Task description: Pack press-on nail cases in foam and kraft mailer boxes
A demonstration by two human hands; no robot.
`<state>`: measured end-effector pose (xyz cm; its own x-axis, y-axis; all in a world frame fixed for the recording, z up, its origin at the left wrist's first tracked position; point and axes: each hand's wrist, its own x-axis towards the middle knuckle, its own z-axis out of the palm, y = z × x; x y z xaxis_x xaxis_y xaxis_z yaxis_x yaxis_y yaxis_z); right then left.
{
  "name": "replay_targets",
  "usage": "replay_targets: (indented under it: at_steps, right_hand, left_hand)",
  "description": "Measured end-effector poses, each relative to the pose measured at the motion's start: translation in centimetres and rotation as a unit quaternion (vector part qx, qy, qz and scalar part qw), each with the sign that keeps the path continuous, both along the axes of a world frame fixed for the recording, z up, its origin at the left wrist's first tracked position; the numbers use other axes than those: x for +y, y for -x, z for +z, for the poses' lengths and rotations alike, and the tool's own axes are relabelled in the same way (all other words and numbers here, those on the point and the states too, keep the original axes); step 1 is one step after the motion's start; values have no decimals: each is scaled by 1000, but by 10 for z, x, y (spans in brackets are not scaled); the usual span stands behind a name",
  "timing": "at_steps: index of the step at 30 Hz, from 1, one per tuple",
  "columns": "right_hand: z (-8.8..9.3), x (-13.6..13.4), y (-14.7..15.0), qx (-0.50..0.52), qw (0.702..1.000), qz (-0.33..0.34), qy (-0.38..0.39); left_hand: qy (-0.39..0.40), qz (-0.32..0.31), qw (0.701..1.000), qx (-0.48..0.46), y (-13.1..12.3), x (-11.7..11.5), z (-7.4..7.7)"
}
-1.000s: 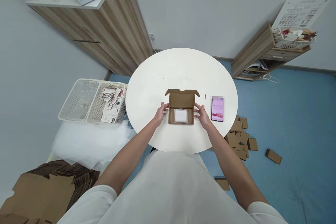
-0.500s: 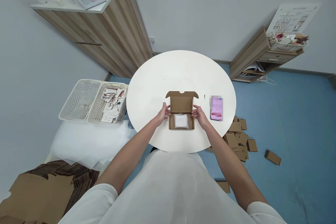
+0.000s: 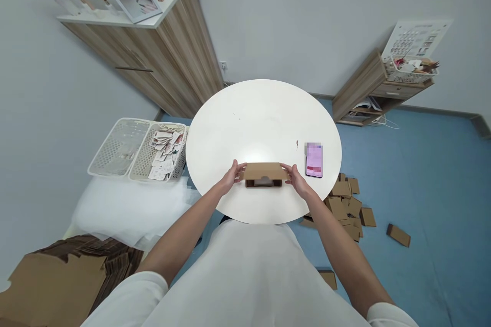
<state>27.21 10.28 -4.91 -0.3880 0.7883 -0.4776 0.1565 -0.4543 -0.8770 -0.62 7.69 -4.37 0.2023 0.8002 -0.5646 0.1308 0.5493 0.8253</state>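
1. Cardboard box (image 3: 264,170) sits on the white table (image 3: 261,117), near its front edge, above blue floor (image 3: 433,184).
2. White baskets (image 3: 141,163) stand left of the table; one holds paper cards (image 3: 164,148).
3. The box's lid hangs partly over a pale packet (image 3: 264,182) inside.
4. Left hand (image 3: 230,178) and right hand (image 3: 299,182): fingers slightly parted at the lid's ends; I cannot tell whether they grip.

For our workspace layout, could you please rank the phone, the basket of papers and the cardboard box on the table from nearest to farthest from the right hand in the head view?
From the right hand:
1. Cardboard box, immediately to its left.
2. Phone, to its right on the table.
3. Basket of papers, beyond the table's left side.
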Motion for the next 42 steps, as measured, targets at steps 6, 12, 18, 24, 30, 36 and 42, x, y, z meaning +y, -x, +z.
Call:
replay_targets:
  at_steps: [6, 12, 18, 24, 30, 36, 42]
  right_hand:
    - [0, -36, 3, -150, 978, 13, -142]
    - [-19, -63, 14, -260, 947, 71, -175]
    - [-20, -66, 15, -270, 942, 49, -196]
    - [-18, -70, 21, -313, 930, 52, -186]
    - [-14, -77, 35, -259, 949, 27, -177]
    - [1, -76, 51, -195, 964, -41, -177]
    - [14, -67, 74, -248, 953, -50, -167]
  left_hand:
    - [-162, -22, 960, 228, -15, -29, -5]
    - [-242, -98, 877, 404, -32, -53, -14]
    - [-208, -72, 893, 393, -31, -63, -21]
    - [-185, -102, 917, 339, -24, -69, -23]
    - [-226, -68, 940, 246, -4, -68, -18]
    - [-244, -50, 947, 204, 24, -61, -13]
    - [-249, -82, 924, 277, 36, -44, -9]
